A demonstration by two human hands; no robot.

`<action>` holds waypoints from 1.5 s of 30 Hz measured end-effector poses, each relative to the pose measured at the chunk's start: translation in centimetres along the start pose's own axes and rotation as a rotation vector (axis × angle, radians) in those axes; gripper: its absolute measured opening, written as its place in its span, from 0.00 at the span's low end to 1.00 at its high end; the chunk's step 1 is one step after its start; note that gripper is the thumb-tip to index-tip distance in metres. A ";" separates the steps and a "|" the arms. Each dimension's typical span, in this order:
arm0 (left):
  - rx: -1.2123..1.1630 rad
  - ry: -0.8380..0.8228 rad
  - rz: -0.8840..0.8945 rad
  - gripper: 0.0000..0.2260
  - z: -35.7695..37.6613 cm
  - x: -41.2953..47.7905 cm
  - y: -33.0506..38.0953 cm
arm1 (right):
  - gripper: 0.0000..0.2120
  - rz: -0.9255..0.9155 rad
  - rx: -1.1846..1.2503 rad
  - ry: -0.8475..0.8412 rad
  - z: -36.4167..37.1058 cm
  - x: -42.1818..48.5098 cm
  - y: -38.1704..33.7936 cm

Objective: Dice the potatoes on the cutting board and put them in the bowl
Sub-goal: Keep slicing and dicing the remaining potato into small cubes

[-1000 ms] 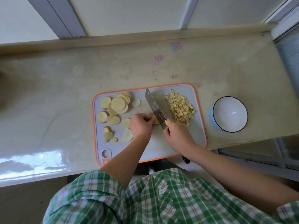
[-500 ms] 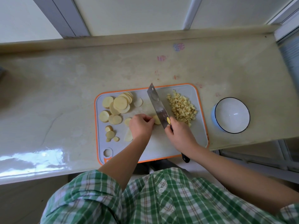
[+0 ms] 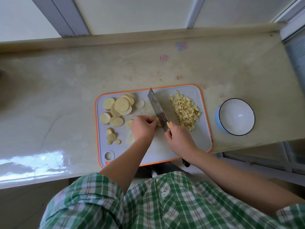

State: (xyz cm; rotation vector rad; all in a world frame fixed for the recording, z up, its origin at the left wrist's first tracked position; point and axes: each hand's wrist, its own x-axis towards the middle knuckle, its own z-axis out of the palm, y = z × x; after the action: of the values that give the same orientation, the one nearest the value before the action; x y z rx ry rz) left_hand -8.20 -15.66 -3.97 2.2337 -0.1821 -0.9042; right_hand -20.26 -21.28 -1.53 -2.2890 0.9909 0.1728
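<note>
A grey cutting board (image 3: pixel 194 142) with an orange rim lies on the counter. Round potato slices (image 3: pixel 121 105) are spread over its left half, and a heap of diced potato (image 3: pixel 185 109) sits at its right. My left hand (image 3: pixel 143 128) has curled fingers holding a small stack of potato slices (image 3: pixel 158 121) at the board's middle. My right hand (image 3: pixel 179 139) grips the handle of a cleaver (image 3: pixel 157 109), whose blade stands right beside that stack. A white bowl (image 3: pixel 236 116) with a blue outside and dark rim stands empty to the right of the board.
The pale stone counter (image 3: pixel 66 90) stretches far to the left and ends just past the bowl on the right. Its front edge runs under the board's near corner. A raised ledge and window frame line the back.
The cleaver blade has shifted slightly left along the held slices, against my left fingers. My hands stay at the board's middle.
</note>
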 end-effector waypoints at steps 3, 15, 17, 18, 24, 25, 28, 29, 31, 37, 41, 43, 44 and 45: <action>0.000 -0.004 0.002 0.04 0.0 0.0 0.0 | 0.08 -0.002 -0.016 0.018 0.5 0.1 0.0; -0.005 -0.009 0.010 0.03 -0.3 -0.2 0.0 | 0.09 -0.067 -0.009 0.021 -1.0 -0.1 0.1; 0.004 -0.002 0.010 0.03 -0.3 -0.2 0.1 | 0.08 -0.058 -0.022 0.003 -1.0 -0.3 0.1; 0.006 0.002 0.009 0.04 -0.3 -0.2 0.1 | 0.08 -0.055 -0.019 -0.002 -0.9 -0.3 0.1; 0.009 0.004 -0.001 0.04 -0.1 0.0 0.1 | 0.06 -0.036 -0.044 -0.007 -0.1 -0.2 -0.1; 0.007 0.002 -0.001 0.04 -0.1 0.0 0.1 | 0.06 -0.031 -0.043 -0.007 0.2 -0.1 -0.1; -0.004 0.001 0.001 0.07 -0.2 -0.1 0.2 | 0.06 -0.034 -0.069 0.011 0.7 0.2 -0.2; -0.006 0.003 0.003 0.07 -0.2 -0.1 0.2 | 0.06 -0.039 -0.077 0.021 0.8 0.3 -0.2; 0.001 0.003 0.016 0.06 -0.2 -0.1 0.2 | 0.06 -0.049 -0.068 0.046 0.8 0.6 0.0; 0.027 -0.018 0.074 0.01 -0.3 -0.3 -0.2 | 0.11 0.012 0.144 0.200 -1.4 1.9 1.5; 0.046 -0.104 0.131 0.04 -0.2 -0.5 0.0 | 0.12 -0.002 0.118 0.224 -3.3 2.3 2.5; -0.003 -0.082 0.134 0.05 -0.5 -0.9 0.5 | 0.08 -0.051 -0.002 0.232 -3.8 2.1 2.7; -0.057 -0.060 0.133 0.08 -0.8 -1.1 0.8 | 0.07 -0.089 -0.064 0.237 -4.0 1.8 2.7; -0.140 -0.052 0.121 0.13 -1.1 -1.2 1.1 | 0.07 -0.130 -0.116 0.240 -3.9 1.5 2.7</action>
State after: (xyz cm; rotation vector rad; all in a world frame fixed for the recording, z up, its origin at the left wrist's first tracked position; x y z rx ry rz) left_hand -8.24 -15.41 -1.95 2.0489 -0.2672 -0.8828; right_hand -21.58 -25.91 -0.26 -2.5148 0.9671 -0.1038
